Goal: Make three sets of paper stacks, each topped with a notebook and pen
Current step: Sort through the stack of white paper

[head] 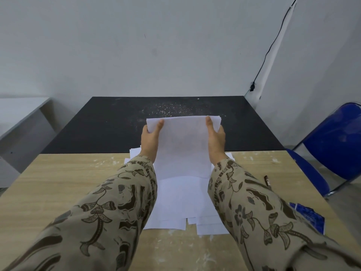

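I hold a bundle of white sheets (183,145) up above the table, tilted away from me. My left hand (150,138) grips its left edge, thumb on top. My right hand (215,136) grips the right edge the same way. Below the bundle a loose pile of white paper (181,204) lies spread on the wooden table (64,182), its sheets unevenly fanned. A dark pen (267,180) lies right of my right sleeve. A blue patterned notebook (309,217) sits near the table's right edge, partly hidden by my sleeve.
A black table (109,130) abuts the wooden one on the far side, with pale specks on it. A blue folding chair (336,145) stands at the right. A grey shelf (21,122) stands at the left, and a black cable (271,47) runs down the wall.
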